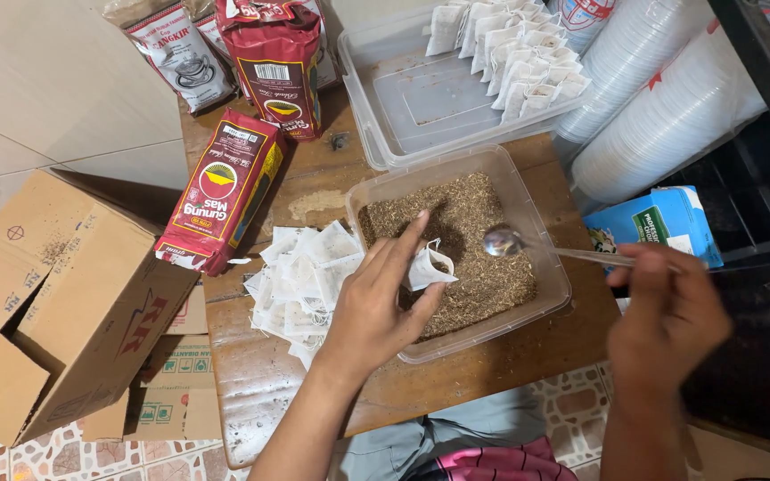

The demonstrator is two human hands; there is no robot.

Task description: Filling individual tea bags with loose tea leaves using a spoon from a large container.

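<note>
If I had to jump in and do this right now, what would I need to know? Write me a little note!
Left hand: holds one small white paper bag open over the clear tub of loose dry tea.
Right hand: holds a metal spoon with its bowl above the tea, near the bag.
Empty bags lie in a pile on the wooden table, left of the tub.
Done: rows of bags stand in the clear tray at the back; whether they are filled cannot be seen.
Left: the held bag and the pile.
Red tea packets lie further left.
</note>
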